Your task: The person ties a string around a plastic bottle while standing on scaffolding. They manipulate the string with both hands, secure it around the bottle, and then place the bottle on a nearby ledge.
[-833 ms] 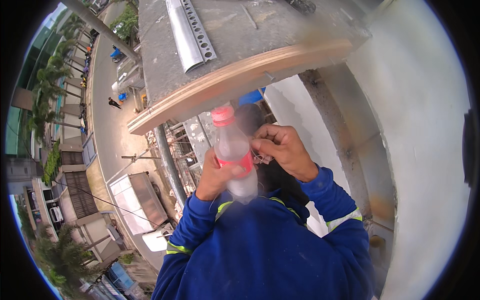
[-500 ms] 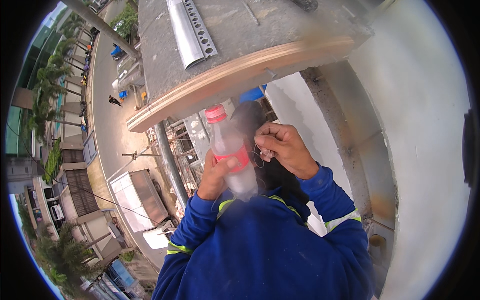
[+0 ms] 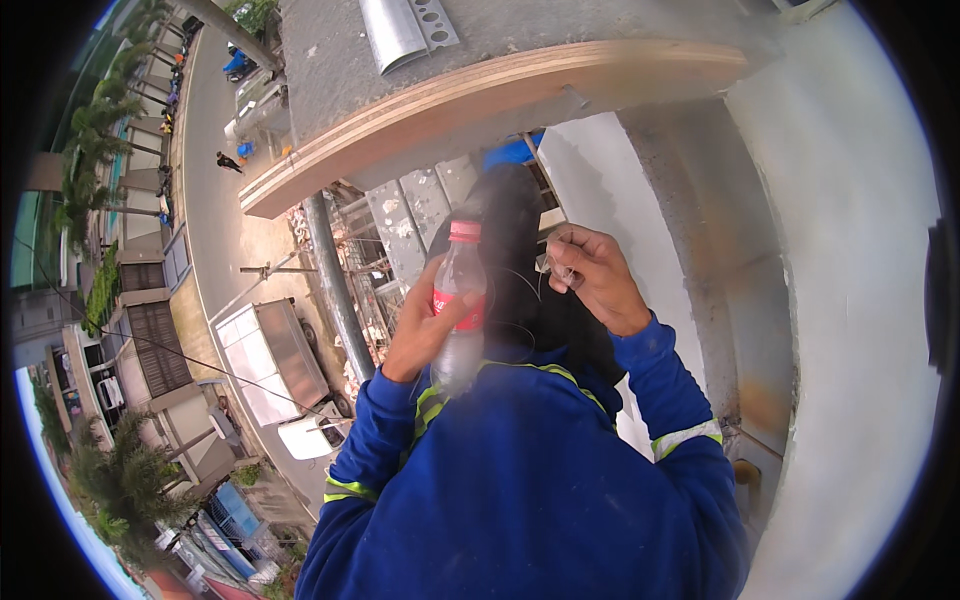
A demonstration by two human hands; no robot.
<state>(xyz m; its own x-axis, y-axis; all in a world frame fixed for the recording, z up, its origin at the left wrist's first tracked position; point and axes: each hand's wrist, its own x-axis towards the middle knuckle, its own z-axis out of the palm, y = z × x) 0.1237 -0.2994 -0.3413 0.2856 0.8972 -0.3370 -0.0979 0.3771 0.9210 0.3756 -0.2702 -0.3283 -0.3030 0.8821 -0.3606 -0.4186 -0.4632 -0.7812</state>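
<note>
Head view: the left hand [image 3: 418, 335] is wrapped around a clear bottle [image 3: 462, 272] with a red cap [image 3: 465, 231], held before the dark trousers [image 3: 513, 238]. Apart from it, the right hand [image 3: 597, 275] pinches a small pale piece [image 3: 544, 264], too unclear to identify. Beyond the hands, a wooden board [image 3: 480, 100] edges a slab [image 3: 325, 70] bearing a perforated metal strip [image 3: 400, 32].

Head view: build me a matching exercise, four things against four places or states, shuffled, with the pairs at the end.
Things:
1. bottle
2. perforated metal strip
3. box truck
4. right hand

Places or states:
A. lying on the grey slab
B. pinching a small thing
C. held in the left hand
D. standing at the left, beyond the grey upright pole

Pairs: 1-C; 2-A; 3-D; 4-B
</note>
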